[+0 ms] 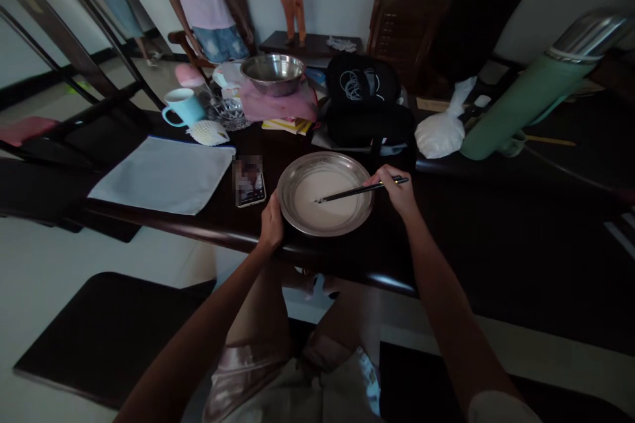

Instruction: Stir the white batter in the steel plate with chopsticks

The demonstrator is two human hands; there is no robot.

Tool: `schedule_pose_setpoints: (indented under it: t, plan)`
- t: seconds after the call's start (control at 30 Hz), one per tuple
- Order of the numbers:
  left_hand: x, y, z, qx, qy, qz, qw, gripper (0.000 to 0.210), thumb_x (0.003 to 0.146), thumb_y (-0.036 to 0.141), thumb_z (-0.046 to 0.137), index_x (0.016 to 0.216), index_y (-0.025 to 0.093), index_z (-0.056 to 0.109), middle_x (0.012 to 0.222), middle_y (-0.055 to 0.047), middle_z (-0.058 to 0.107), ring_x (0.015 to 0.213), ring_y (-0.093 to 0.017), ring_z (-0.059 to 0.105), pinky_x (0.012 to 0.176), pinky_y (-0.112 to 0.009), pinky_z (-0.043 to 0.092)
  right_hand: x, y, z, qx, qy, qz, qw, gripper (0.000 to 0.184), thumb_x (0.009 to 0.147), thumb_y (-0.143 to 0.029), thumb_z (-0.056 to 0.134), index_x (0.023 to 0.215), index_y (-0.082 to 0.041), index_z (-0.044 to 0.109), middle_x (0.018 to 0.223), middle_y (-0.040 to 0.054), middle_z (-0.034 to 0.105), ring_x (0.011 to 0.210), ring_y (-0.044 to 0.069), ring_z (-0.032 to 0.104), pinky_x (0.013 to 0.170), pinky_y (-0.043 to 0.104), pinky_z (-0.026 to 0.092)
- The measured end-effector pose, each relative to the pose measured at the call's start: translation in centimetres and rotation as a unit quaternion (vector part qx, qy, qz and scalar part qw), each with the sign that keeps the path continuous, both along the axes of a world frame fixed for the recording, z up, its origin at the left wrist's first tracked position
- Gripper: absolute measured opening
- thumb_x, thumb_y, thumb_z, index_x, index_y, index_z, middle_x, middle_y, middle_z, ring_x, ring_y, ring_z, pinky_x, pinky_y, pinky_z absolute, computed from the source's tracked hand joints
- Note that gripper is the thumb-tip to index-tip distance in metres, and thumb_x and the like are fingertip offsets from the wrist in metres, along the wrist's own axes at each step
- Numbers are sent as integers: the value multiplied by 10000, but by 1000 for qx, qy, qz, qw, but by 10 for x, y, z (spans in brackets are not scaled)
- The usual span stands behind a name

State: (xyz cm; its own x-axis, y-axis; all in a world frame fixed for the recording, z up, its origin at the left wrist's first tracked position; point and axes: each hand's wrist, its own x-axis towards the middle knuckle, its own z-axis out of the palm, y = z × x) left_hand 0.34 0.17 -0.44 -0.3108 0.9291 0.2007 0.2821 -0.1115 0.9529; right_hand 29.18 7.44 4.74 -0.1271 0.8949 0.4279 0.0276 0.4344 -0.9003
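A wide metal bowl (326, 232) stands at the edge of the dark table in front of me, with milky white liquid (327, 215) in it. My left hand (271, 223) is closed against the bowl's left side, gripping its rim; the fingertips are partly hidden. A pair of dark chopsticks (350, 192) is held in my right hand (395, 190), whose fingers wrap round the thick ends at the bowl's right side. The chopsticks slant leftward over the bowl, and their tips reach the liquid near its middle.
Left of the bowl lie a phone (251, 185) and a flat pale pouch (163, 175). Behind are a blue mug (183, 108), a smaller steel bowl (272, 79) and black cases (367, 125). A tied bag of white powder (440, 135) and a green thermos (530, 102) stand right. Other people stand beyond.
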Motion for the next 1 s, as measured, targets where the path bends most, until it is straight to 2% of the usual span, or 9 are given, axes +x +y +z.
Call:
schedule_pose_setpoints:
  t: [0.1,0.23,0.33,0.43,0.5,0.63,0.73,0.87,1.0]
  plan:
    - [1,1,-1,0,-8,0,1000,723,937,667,277,1293,137,618,1347,-127,623,1310,-273,517,1142,-412,339,2,2,-1,4,-10,-20,1000,384,878,-529,600,657,-219,650,700,24,743,731,195,714,769,351,530]
    - [0,4,-2,-13,-9,5,1000,753,916,699,293,1250,120,642,1331,-138,631,1306,-291,517,1138,-419,347,9,2,2,9,28,-75,997,477,881,-577,558,574,-215,599,560,11,683,584,177,677,643,324,525]
    - [-1,5,-3,-14,-13,9,1000,743,909,704,311,1223,126,657,1300,-131,651,1302,-298,520,1139,-423,347,7,1,2,5,31,-46,998,495,876,-591,555,550,-221,591,539,12,670,556,177,665,611,324,523]
    - [-1,6,-4,-7,-20,14,1000,711,902,702,344,1192,141,671,1292,-116,659,1287,-293,533,1134,-407,354,3,0,-1,1,-3,2,1000,419,866,-558,598,618,-224,645,661,25,730,682,193,704,708,342,540]
    - [-1,6,-3,-8,-26,17,999,697,900,697,359,1175,141,677,1287,-114,662,1272,-293,545,1124,-405,365,3,1,-2,4,-10,-4,1000,378,860,-538,621,655,-223,661,717,27,749,749,199,716,757,347,538]
    - [-1,6,-2,-10,-32,17,999,663,902,681,383,1182,156,676,1286,-101,665,1271,-290,544,1121,-401,364,11,4,-2,4,49,-75,996,464,892,-546,566,569,-214,599,583,7,686,576,160,665,636,310,518]
    - [0,6,-1,-9,-37,9,999,674,904,684,372,1201,156,668,1303,-104,654,1278,-286,540,1123,-390,361,11,3,-2,-1,53,-58,997,504,892,-564,549,531,-214,576,532,3,648,512,148,632,580,297,500]
    - [2,5,1,-6,-47,2,999,684,902,686,374,1215,150,659,1308,-112,649,1295,-285,526,1132,-389,348,2,0,-4,-3,-20,-1,1000,405,868,-553,598,640,-222,650,686,25,735,701,191,705,723,339,534]
    - [2,6,6,-3,-82,-3,997,578,897,644,453,1142,178,692,1249,-77,682,1303,-279,514,1152,-388,321,7,4,-4,12,2,-65,998,404,872,-551,594,643,-222,643,691,23,738,709,191,704,746,347,530]
